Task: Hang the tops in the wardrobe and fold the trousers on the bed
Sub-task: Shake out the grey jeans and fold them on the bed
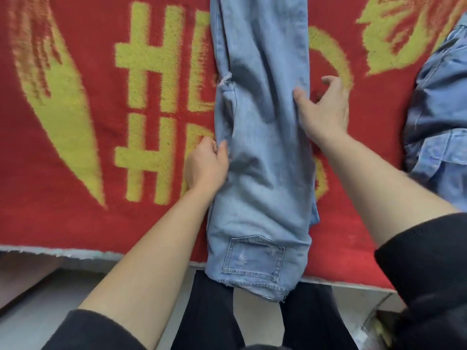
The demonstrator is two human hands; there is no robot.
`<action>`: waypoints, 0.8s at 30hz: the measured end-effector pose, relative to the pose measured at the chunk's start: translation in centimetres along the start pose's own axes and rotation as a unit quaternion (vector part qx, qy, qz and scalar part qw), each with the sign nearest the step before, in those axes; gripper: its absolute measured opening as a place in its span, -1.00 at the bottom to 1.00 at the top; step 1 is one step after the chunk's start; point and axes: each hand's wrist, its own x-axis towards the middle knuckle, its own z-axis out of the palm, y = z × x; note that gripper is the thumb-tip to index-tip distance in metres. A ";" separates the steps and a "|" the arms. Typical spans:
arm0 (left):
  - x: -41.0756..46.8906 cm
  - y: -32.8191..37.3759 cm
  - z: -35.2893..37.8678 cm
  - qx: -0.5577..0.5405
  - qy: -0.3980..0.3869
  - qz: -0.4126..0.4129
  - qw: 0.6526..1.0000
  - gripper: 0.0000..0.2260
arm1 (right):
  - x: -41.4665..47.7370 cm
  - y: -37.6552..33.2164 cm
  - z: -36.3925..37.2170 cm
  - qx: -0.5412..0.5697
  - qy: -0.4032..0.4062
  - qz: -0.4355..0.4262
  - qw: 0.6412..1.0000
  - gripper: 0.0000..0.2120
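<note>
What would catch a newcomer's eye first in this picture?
The long pale blue jeans stand out first, lying lengthwise down the middle of a bright red blanket with big yellow characters, their pocket end hanging over the blanket's near edge. The left hand pinches their left edge, while the right hand touches the right edge with its thumb. A second denim garment lies crumpled at the far right.
</note>
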 end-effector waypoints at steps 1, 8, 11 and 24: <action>-0.5 -0.4 -0.2 -0.020 0.040 -0.017 0.999 -0.74 | -1.6 0.2 0.0 -0.020 0.039 -0.029 0.999 -0.44; -1.4 -4.8 0.0 -0.078 0.069 -0.010 0.994 -0.74 | -9.5 -2.1 5.1 -0.004 -0.076 -0.178 0.981 -0.64; -1.0 -6.7 0.2 -0.128 0.016 -0.014 0.992 -0.68 | -10.2 -2.9 7.0 -0.049 -0.116 -0.168 0.978 -0.68; -8.6 -11.0 0.2 -0.237 -0.110 -0.156 0.953 -0.47 | -13.1 -0.7 6.8 -0.052 -0.217 -0.269 0.937 -0.72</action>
